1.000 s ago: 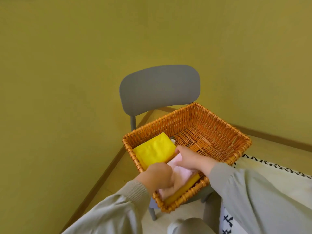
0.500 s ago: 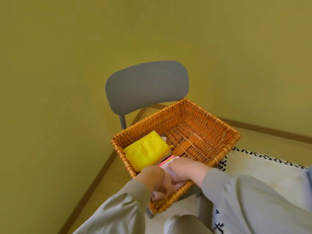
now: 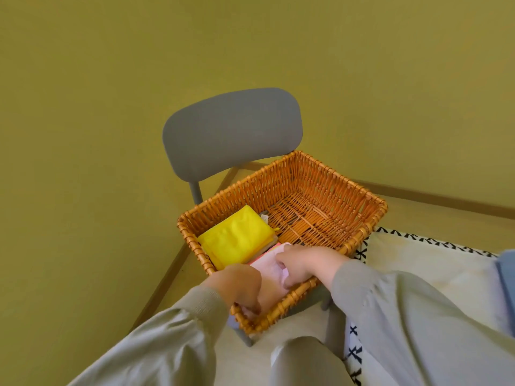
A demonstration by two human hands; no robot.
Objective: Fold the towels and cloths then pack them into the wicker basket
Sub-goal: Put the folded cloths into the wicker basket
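Plainly, the olive wall (image 3: 111, 107) fills everything behind the wicker basket (image 3: 374, 215). Next in size is the grey chair (image 3: 231, 132): its backrest rises behind the basket's far-left wall, and the basket sits on its seat. A cream rug (image 3: 432, 263) with black marks along its edge lies on the floor to the right of the basket, and a blue thing (image 3: 505, 274), cut off by the frame, lies on it well apart from the basket.

The basket is rectangular, woven in orange-brown cane. Its right half shows bare weave.

The folded yellow cloth (image 3: 237, 238) lies flat in the basket's left part, against the left wall, with thin edges of other folded layers showing under it. The folded pink cloth (image 3: 269, 263) lies in the basket's near corner, just beside the yellow one and touching it.

My right hand (image 3: 306, 263) reaches over the basket's near rim, fingers curled into the top of the pink cloth, clutching it. My left hand (image 3: 239, 285) is at the basket's nearest corner, fingers bent down over the pink cloth's near end, gripping it just inside the rim.
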